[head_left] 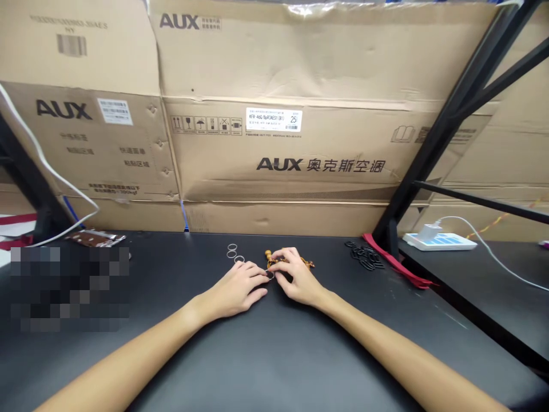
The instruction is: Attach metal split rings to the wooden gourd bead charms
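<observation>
A thin metal ring (270, 275) lies on the black tabletop between my hands. My left hand (240, 289) rests low over the table with its fingers stretched out and its thumb apart, the index fingertip at the ring's edge. From the other side, my right hand (299, 278) has its thumb and index finger at the ring, seemingly pinching it. An orange-brown beaded string (269, 255) lies behind my right hand, which partly covers it. Just beyond my left hand are more thin rings (232, 247), one partly behind the fingers.
Black oval links (364, 256) lie in a pile to the right, beside a red strap (397, 264). A white power strip (441, 241) sits beyond the black frame (441, 137). Cardboard boxes (300, 74) stand behind the table. At left are a brown packet (96, 238) and a white cable (55, 171).
</observation>
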`<action>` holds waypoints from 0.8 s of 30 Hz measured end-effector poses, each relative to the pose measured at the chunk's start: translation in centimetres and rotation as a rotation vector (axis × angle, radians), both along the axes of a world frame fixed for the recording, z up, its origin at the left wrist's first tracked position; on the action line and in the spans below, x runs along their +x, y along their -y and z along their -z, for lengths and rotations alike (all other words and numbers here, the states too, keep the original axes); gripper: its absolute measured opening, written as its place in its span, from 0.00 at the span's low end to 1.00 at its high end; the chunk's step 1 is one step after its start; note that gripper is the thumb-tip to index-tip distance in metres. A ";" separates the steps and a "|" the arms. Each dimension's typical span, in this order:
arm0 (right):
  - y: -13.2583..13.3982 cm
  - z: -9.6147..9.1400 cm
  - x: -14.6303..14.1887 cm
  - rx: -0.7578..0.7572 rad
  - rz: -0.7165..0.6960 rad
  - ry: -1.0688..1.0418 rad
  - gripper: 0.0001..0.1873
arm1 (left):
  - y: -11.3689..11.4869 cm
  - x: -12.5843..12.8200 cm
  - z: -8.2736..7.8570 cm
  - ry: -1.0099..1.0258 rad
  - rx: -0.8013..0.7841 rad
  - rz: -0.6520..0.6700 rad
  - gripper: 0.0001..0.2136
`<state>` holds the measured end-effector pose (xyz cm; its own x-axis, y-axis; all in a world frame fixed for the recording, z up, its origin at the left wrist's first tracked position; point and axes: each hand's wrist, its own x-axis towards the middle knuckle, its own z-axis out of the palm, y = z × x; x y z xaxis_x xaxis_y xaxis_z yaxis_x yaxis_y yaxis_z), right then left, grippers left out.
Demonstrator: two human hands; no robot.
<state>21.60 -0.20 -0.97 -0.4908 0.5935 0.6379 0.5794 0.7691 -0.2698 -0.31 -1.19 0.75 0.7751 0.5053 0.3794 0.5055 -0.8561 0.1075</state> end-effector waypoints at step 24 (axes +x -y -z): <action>0.4 -0.3 -0.1 0.019 0.021 0.177 0.05 | -0.8 -0.4 0.0 0.178 -0.237 0.071 0.05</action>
